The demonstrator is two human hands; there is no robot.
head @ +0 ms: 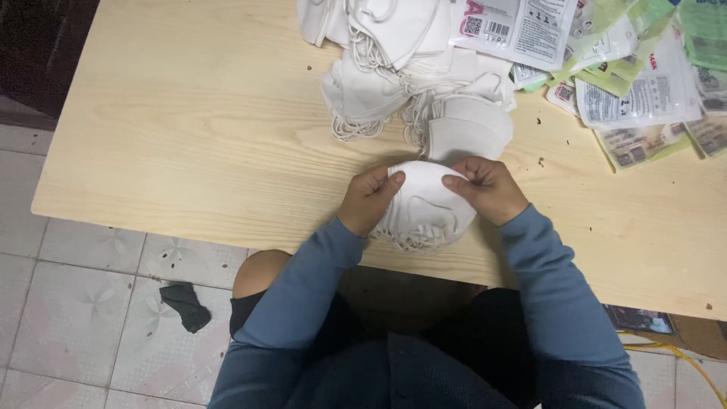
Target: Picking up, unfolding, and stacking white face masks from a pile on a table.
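Both hands grip one white mask (424,206) at table's near edge.
Left hand (369,198) and right hand (485,189) pinch its opposite sides, equally close; long axis crosswise; pile (409,83) beyond.

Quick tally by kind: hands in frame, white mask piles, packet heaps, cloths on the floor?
Hands: 2, left hand and right hand, both gripping the held stack of white masks
White mask piles: 2, the held stack and the loose pile
Packet heaps: 1
Dark cloth on floor: 1
Total: 6
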